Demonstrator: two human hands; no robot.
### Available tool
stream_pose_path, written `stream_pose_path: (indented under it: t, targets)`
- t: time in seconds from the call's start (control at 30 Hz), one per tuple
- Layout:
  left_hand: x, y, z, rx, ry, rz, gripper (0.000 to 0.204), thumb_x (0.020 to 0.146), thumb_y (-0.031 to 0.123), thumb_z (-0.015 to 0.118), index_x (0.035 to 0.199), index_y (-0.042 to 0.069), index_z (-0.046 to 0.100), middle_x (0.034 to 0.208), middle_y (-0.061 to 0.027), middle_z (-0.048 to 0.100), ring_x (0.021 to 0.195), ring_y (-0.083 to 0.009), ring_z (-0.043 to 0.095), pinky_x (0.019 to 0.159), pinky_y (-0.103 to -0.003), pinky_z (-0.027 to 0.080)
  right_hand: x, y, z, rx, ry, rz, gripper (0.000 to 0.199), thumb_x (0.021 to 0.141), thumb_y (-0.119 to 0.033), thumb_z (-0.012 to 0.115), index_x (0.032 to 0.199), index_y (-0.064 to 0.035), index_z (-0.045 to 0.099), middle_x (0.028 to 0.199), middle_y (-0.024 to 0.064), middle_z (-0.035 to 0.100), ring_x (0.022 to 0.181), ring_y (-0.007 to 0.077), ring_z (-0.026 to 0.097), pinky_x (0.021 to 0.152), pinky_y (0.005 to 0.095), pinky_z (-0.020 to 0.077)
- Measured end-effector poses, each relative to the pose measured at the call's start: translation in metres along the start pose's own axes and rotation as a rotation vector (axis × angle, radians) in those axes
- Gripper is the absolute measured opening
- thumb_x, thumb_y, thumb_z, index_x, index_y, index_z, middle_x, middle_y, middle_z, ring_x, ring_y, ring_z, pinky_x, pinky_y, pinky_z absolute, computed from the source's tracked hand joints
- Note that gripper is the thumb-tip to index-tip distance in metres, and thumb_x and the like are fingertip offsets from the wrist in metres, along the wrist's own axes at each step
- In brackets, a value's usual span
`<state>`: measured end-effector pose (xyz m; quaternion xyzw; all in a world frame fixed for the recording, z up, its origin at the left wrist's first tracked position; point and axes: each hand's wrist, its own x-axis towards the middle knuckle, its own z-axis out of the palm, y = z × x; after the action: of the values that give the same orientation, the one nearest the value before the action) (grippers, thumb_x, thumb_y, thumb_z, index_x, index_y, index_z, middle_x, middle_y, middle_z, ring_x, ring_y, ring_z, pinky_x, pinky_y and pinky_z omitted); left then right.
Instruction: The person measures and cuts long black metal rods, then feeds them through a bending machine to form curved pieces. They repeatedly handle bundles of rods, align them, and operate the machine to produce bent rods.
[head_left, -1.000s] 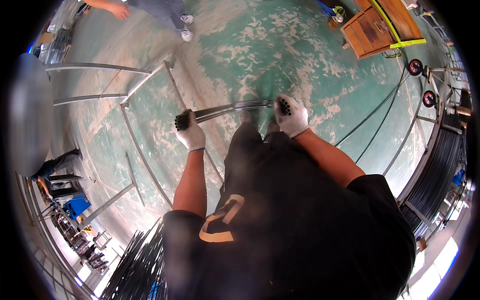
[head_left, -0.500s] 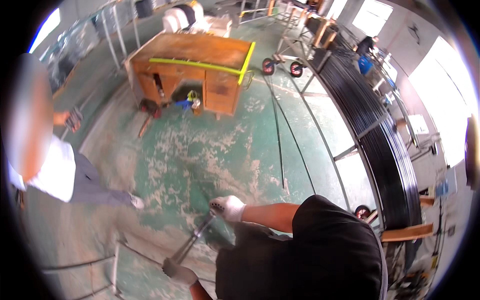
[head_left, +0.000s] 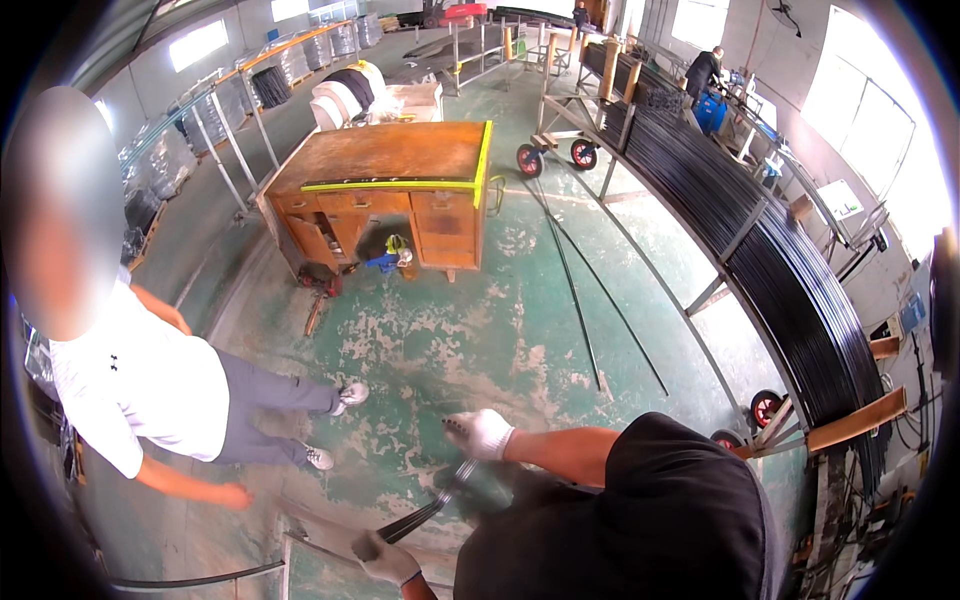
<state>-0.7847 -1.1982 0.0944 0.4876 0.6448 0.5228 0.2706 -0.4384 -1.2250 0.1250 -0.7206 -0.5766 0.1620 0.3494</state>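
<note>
Both hands wear white knit gloves. The right hand (head_left: pixel 480 433) has its fingers curled tight round the upper end of a bundle of thin dark metal rods (head_left: pixel 425 512). The left hand (head_left: pixel 385 558) has its fingers wrapped closed round the lower end of the same bundle. The rods run slantwise between the two hands, low in the view, well in front of the wooden bench (head_left: pixel 385 185) and above the floor.

The floor (head_left: pixel 500 330) is green-painted concrete, worn to pale patches. Two long thin rods (head_left: pixel 590 290) lie loose on it, to the right of the bench. The bench is brown wood with drawers and a yellow edge strip. Further right of the bench, a long rack of black rods (head_left: pixel 790 290) curves along the wall, carried on a wheeled metal frame. A second person (head_left: pixel 150 390) in a white shirt and grey trousers stands left of the bench, nearer the camera.
</note>
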Motion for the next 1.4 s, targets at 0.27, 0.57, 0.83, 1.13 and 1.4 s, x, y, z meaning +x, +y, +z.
stream_pose_path:
  t: [0.27,0.57,0.83,1.13,1.4]
  targets:
    - [-0.013,-0.027,0.036,0.134,0.146,-0.123,0.036,0.096,0.021,0.083,0.121,-0.004,0.074,0.117,-0.0153,0.077,0.107,-0.028,0.073,0.101,-0.037,0.058,-0.005,0.033,0.003,-0.104,0.129,-0.052,0.019,0.096,-0.026,0.07,0.1,-0.0074,0.074,0.084,0.0208,0.072,0.077,0.0442,0.07,0.068,0.0529,0.0573]
    - [-0.018,0.002,0.048,-0.135,-0.219,-0.06,0.015,0.099,0.003,0.074,0.113,-0.002,0.07,0.101,-0.0054,0.073,0.093,-0.0152,0.069,0.087,-0.03,0.056,-0.04,0.063,-0.018,0.08,0.111,0.23,0.027,0.102,-0.028,0.068,0.117,-0.0075,0.077,0.1,0.0161,0.08,0.095,0.0317,0.079,0.081,0.0383,0.0608]
    - [-0.004,-0.004,0.056,-0.073,-0.234,-0.017,0.014,0.097,0.005,0.074,0.109,0.001,0.071,0.096,-0.0091,0.073,0.088,-0.0218,0.071,0.083,-0.034,0.056,-0.038,0.057,-0.008,0.05,0.15,0.278,0.024,0.102,-0.028,0.071,0.112,-0.0075,0.078,0.096,0.0158,0.08,0.092,0.0303,0.079,0.078,0.0375,0.0601]
    - [-0.008,0.002,0.05,-0.109,-0.242,-0.027,0.014,0.101,0.001,0.07,0.114,-0.002,0.069,0.099,-0.0059,0.072,0.092,-0.0146,0.069,0.089,-0.029,0.055,-0.043,0.051,-0.005,0.041,0.175,0.233,0.021,0.102,-0.024,0.071,0.11,-0.0062,0.077,0.095,0.0167,0.078,0.09,0.0313,0.078,0.078,0.0373,0.0597]
    - [-0.008,0.006,0.051,-0.108,-0.222,-0.036,0.016,0.099,0.003,0.071,0.114,-0.001,0.07,0.101,-0.0096,0.073,0.092,-0.0195,0.071,0.087,-0.032,0.056,-0.04,0.052,-0.008,0.008,0.181,0.227,0.018,0.101,-0.023,0.071,0.108,-0.0075,0.078,0.092,0.0166,0.078,0.087,0.0316,0.078,0.076,0.0377,0.0597]
